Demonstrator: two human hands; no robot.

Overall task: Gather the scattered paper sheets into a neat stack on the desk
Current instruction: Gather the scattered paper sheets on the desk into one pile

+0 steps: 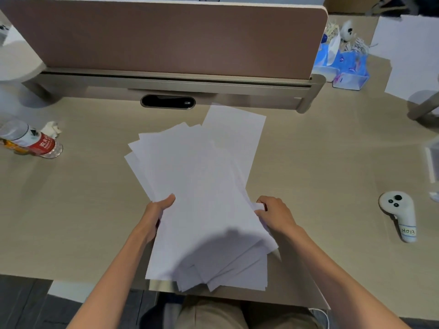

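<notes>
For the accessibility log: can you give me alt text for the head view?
A person's left grip and right grip hold a fanned, uneven pile of white paper sheets by its side edges over a beige desk. A water bottle sits at far left, a white controller at right, a brown partition behind.

Paper sheets (202, 186): plain white, unprinted, faint lilac cast in shade.
Desk (320, 162): pale beige, faint wood grain.
Partition panel (166, 36): dusty pink-brown, plain.
Cable port (168, 102): black, grey rim.
Bottle (35, 141): clear, red label, white characters.
Controller (399, 214): white, black buttons, white tag with dark handwriting.
Tissue packs (349, 67): blue, white and purple print.
Trousers (213, 314): khaki.
</notes>
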